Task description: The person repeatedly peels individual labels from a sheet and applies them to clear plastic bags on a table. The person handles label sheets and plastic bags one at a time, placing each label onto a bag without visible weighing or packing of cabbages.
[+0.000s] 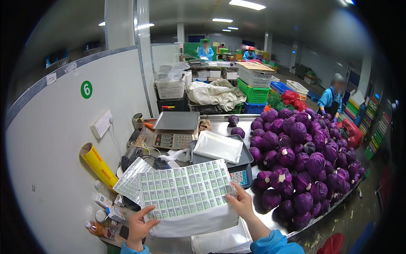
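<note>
A large sheet of stickers (186,190), printed in green and white rows above a blank white lower part, is held up between my two hands. My left hand (140,223) pinches its lower left edge between thumb and fingers. At the right edge, my right hand (242,202) grips it the same way. Behind its left side lies another sticker sheet (130,180). Just beyond the held sheet, a stack of clear plastic bags (218,147) rests on a dark digital scale (240,177), whose keypad is partly covered. More clear bags (222,242) lie below the sheet.
A big heap of purple cabbages (304,156) fills the table's right side. A second scale (175,131) stands at the back left. Along the white wall are a yellow roll (99,165) and a bottle (98,229). Crates (253,91) and several people stand farther off.
</note>
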Tool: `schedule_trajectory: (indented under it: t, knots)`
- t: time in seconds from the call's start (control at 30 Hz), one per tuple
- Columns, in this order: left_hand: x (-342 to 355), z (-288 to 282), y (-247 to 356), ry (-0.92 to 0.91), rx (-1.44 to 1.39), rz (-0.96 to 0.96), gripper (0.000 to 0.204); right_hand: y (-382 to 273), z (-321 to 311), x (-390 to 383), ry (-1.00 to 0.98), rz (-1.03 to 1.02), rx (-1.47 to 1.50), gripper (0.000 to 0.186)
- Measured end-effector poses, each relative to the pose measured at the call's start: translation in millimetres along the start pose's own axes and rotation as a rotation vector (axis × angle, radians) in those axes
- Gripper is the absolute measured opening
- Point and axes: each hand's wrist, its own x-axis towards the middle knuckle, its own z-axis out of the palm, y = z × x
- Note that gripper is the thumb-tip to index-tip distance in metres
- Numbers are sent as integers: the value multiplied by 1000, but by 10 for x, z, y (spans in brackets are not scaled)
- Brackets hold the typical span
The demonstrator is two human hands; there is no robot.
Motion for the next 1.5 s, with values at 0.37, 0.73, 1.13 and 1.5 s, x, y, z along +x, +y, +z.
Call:
schedule_trajectory:
  t: [0.37, 0.73, 1.13, 1.5]
  knots:
    - [42, 369, -128, 158, 413, 49, 37, -573, -374, -252, -36, -115, -516, 31]
    - [227, 638, -189, 334, -134, 324, 16, -632, -431, -469, -6, -262, -623, 5]
    - [365, 806, -376, 309, 66, 700, 2, -817, -697, -450, -60, -241, -891, 37]
    - [458, 1288, -38, 25, 229, 914, 8, -1176, 3, -409, -382, -77, -862, 27]
